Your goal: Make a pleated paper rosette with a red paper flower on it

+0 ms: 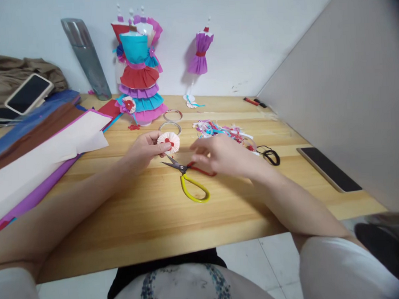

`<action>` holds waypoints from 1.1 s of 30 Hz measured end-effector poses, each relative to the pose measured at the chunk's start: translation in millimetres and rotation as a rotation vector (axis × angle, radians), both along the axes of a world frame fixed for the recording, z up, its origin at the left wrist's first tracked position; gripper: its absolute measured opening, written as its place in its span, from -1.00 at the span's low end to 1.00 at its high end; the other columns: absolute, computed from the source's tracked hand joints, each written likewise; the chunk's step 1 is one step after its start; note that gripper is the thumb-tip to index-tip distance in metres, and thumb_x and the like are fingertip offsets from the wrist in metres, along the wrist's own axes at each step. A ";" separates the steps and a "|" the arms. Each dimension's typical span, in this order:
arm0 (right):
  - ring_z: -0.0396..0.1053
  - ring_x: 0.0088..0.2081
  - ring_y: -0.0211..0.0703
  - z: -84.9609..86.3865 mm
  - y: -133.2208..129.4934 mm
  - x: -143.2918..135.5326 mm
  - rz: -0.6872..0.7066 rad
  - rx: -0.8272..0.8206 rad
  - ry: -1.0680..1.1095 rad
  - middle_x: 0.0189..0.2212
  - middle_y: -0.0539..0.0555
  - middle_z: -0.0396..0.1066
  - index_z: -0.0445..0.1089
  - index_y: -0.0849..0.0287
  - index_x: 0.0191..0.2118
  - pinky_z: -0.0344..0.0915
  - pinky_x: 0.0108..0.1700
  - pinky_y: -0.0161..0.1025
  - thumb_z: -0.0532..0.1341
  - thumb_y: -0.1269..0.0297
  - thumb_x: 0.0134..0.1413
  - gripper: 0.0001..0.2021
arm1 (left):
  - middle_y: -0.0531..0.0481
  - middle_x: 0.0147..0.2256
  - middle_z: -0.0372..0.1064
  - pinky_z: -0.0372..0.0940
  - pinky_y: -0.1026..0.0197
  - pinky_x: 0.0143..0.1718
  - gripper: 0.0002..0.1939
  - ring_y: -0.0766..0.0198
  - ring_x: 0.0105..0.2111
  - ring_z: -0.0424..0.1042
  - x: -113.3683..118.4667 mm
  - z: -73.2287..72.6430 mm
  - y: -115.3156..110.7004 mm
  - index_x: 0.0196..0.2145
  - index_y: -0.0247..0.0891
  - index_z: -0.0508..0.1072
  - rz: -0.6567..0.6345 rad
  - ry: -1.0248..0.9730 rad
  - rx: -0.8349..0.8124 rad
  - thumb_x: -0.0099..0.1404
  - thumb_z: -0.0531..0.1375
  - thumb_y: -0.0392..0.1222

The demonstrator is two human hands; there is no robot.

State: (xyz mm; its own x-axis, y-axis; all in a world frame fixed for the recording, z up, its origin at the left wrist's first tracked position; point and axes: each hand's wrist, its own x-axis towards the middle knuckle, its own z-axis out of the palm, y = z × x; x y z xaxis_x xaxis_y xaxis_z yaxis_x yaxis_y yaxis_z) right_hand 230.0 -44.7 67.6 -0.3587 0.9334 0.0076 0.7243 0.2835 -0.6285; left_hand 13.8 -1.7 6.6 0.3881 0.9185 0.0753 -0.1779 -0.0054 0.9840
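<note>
Between the thumb and fingers of my left hand (pixel 149 147) is a round pleated paper rosette (pixel 172 139), cream-white with a red centre, facing up. My right hand (pixel 216 155) hovers to the right of it, fingers bent and somewhat apart, slightly blurred; I see nothing held in it. Below the rosette lie scissors (pixel 182 169) with parted blades and one yellow and one red handle. The red handle runs partly beneath my right hand; whether they touch I cannot tell.
Paper scraps (pixel 225 132) and tape rolls (pixel 170 128) lie behind my hands. A tiered paper dress (pixel 140 76) stands at the back, with a small purple dress (pixel 201 55). Crepe paper sheets (pixel 49 162) cover the left; a dark phone (pixel 329 168) lies right.
</note>
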 end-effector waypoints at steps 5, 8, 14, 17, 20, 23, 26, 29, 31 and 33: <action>0.45 -0.36 -0.13 -3.1 23.1 -11.9 0.033 -0.205 0.492 -0.36 0.09 0.52 0.48 0.17 -0.29 0.31 -0.43 -0.27 0.27 0.18 0.03 -0.81 | -0.02 -0.46 0.48 0.13 0.31 -0.53 -0.72 0.39 -0.54 0.29 -3.9 1.0 2.8 -0.40 -0.30 0.56 -0.019 0.060 -0.017 -0.05 0.43 -0.09; 0.43 -0.44 -0.19 -7.2 27.7 -25.8 0.028 -0.286 0.561 -0.48 0.06 0.49 0.46 0.20 -0.35 0.27 -0.48 -0.32 0.28 0.22 0.01 -0.85 | 0.01 -0.50 0.45 0.09 0.33 -0.56 -0.71 0.42 -0.57 0.27 -7.7 0.8 4.8 -0.41 -0.30 0.55 -0.014 0.089 -0.018 -0.04 0.43 -0.07; 0.32 -0.59 -0.29 -10.9 37.1 -41.1 -0.058 -0.265 0.597 -0.66 -0.03 0.39 0.36 0.20 -0.48 0.19 -0.53 -0.36 0.32 0.29 -0.05 -0.85 | 0.03 -0.53 0.42 0.15 0.34 -0.55 -0.72 0.43 -0.57 0.29 -12.4 0.2 9.4 -0.43 -0.31 0.53 -0.022 0.055 -0.041 -0.03 0.43 -0.09; 0.31 -0.60 -0.29 -14.4 40.3 -44.0 -0.073 -0.251 0.624 -0.67 -0.03 0.39 0.36 0.20 -0.48 0.18 -0.53 -0.36 0.32 0.26 -0.08 -0.84 | 0.01 -0.53 0.43 0.17 0.34 -0.56 -0.72 0.42 -0.58 0.30 -13.3 0.2 11.0 -0.43 -0.32 0.53 -0.018 0.024 -0.066 -0.04 0.43 -0.10; 0.29 -0.61 -0.30 -20.8 40.2 -46.3 -0.078 -0.241 0.677 -0.67 -0.03 0.39 0.36 0.21 -0.47 0.17 -0.54 -0.35 0.35 0.17 -0.13 -0.77 | -0.02 -0.50 0.46 0.18 0.35 -0.58 -0.69 0.42 -0.58 0.30 -14.4 1.7 11.4 -0.40 -0.32 0.56 -0.033 -0.009 -0.097 -0.05 0.45 -0.07; 0.30 -0.61 -0.31 -28.2 38.7 -47.9 -0.107 -0.238 0.735 -0.66 -0.03 0.40 0.36 0.20 -0.46 0.18 -0.52 -0.35 0.34 0.09 -0.15 -0.72 | -0.03 -0.45 0.48 0.25 0.35 -0.55 -0.65 0.38 -0.52 0.37 -15.9 3.1 11.4 -0.38 -0.30 0.56 -0.044 -0.063 -0.137 -0.05 0.45 0.00; 0.31 -0.60 -0.30 -34.6 38.0 -48.8 -0.148 -0.233 0.781 -0.65 -0.03 0.40 0.36 0.19 -0.45 0.18 -0.51 -0.35 0.33 0.06 -0.15 -0.72 | -0.06 -0.41 0.51 0.32 0.31 -0.47 -0.59 0.29 -0.43 0.44 -16.6 2.1 11.5 -0.38 -0.30 0.57 -0.047 -0.121 -0.200 -0.02 0.41 0.10; 0.31 -0.60 -0.30 -38.7 38.5 -48.8 -0.173 -0.244 0.822 -0.66 -0.03 0.40 0.35 0.18 -0.45 0.17 -0.52 -0.35 0.33 0.06 -0.15 -0.71 | -0.08 -0.39 0.52 0.33 0.31 -0.44 -0.59 0.26 -0.38 0.46 -15.8 -0.4 11.1 -0.34 -0.31 0.58 -0.052 -0.135 -0.221 0.02 0.39 0.11; 0.30 -0.61 -0.31 -40.2 39.6 -48.2 -0.185 -0.245 0.836 -0.66 -0.04 0.39 0.35 0.18 -0.45 0.18 -0.51 -0.36 0.32 0.07 -0.14 -0.72 | -0.08 -0.35 0.53 0.33 0.32 -0.42 -0.60 0.28 -0.37 0.46 -15.5 -1.3 11.1 -0.32 -0.31 0.58 -0.033 -0.126 -0.208 0.00 0.41 0.07; 0.29 -0.62 -0.32 -40.9 41.2 -46.9 -0.205 -0.241 0.838 -0.67 -0.04 0.39 0.35 0.19 -0.45 0.18 -0.52 -0.36 0.32 0.08 -0.14 -0.73 | -0.10 -0.33 0.53 0.35 0.31 -0.40 -0.57 0.28 -0.36 0.47 -16.9 -0.7 12.5 -0.30 -0.30 0.58 0.015 -0.119 -0.197 -0.05 0.44 0.06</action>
